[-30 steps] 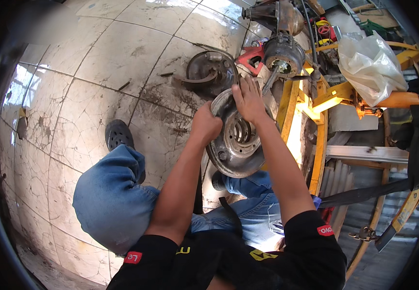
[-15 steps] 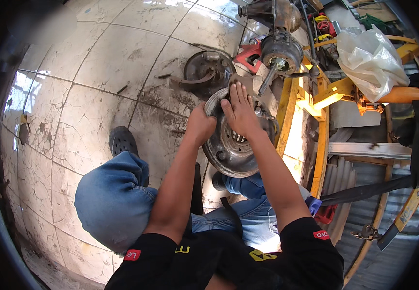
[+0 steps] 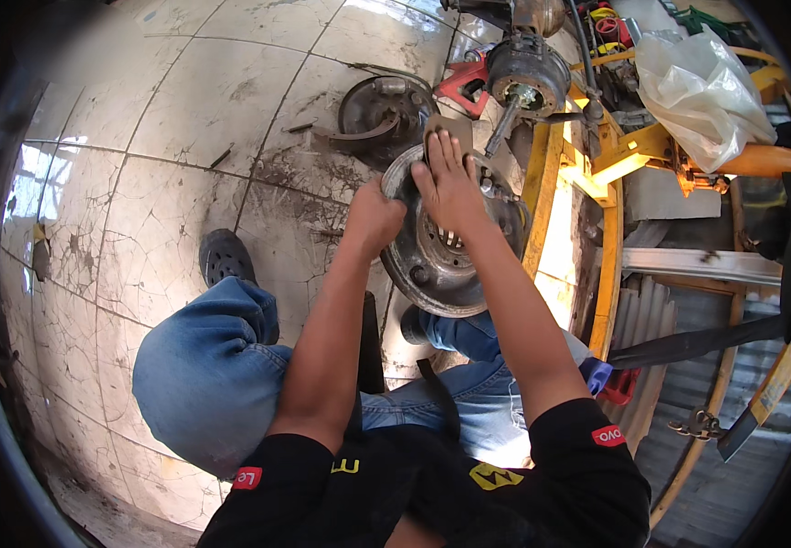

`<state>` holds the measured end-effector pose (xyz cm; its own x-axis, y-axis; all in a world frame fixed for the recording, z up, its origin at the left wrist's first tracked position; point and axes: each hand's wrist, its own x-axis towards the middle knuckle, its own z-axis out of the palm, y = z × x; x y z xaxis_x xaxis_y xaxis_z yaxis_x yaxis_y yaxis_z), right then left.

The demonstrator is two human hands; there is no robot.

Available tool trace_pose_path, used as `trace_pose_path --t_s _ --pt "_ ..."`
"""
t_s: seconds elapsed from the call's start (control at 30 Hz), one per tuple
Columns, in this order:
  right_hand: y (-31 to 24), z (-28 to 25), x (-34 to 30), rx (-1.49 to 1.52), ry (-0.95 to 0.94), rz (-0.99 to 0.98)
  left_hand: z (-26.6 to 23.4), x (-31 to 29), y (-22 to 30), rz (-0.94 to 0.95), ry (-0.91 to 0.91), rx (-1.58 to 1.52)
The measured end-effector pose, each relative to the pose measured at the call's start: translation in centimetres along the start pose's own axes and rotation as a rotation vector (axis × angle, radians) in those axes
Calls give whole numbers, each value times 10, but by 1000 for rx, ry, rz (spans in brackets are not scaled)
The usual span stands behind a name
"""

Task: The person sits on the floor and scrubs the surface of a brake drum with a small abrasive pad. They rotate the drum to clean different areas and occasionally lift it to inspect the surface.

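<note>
A round, greasy metal brake backing plate (image 3: 418, 274) with a worn pale rim stands tilted in front of my knees. My left hand (image 3: 375, 217) is closed around its left rim, fingers mostly hidden behind the edge. My right hand (image 3: 453, 187) lies flat over the plate's upper part, fingers stretched out and thumb apart. Under and beyond those fingertips shows a flat brown piece (image 3: 458, 132), its kind unclear. Just past the plate, a second brake backing plate (image 3: 359, 105) lies on the floor with a curved brake shoe (image 3: 363, 139) on it.
An axle assembly (image 3: 528, 73) with a protruding shaft stands at the far right beside a red stand (image 3: 465, 84). A yellow metal frame (image 3: 542, 205) runs along my right, with a clear plastic bag (image 3: 701, 96) on it. Cracked, stained tiles (image 3: 176, 205) cover the floor.
My right hand and the brown piece have shifted slightly up and left in the view. The left hand keeps its hold on the rim. The whole view has tilted a little.
</note>
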<state>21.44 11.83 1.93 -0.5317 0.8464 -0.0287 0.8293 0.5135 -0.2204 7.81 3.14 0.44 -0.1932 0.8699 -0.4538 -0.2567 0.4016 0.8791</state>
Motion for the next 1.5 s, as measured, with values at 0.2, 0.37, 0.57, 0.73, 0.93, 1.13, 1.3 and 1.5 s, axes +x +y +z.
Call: trace_pose_path --t_s 0.2,0.37,0.57,0.73,0.93,1.13,1.3,1.5 --pt "-2 -11 21 -13 -38 42 3 8 -13 217 67 132" --pt "-10 4 -17 -3 -48 -37 -5 4 -9 172 52 95" --pt "-12 -9 16 -11 -46 127 6 4 -16 234 50 108" --pt "-10 -5 -5 -5 -70 -70 1 5 -23 211 100 117" --pt "13 -14 26 -126 -76 108 3 -5 -4 206 66 127" --pt "2 -8 9 -85 4 -87 -2 2 -18 198 69 155" --pt "2 -11 25 -80 -55 45 7 -1 -7 213 73 181" --pt "6 -6 23 69 35 -106 4 7 -19 213 101 88"
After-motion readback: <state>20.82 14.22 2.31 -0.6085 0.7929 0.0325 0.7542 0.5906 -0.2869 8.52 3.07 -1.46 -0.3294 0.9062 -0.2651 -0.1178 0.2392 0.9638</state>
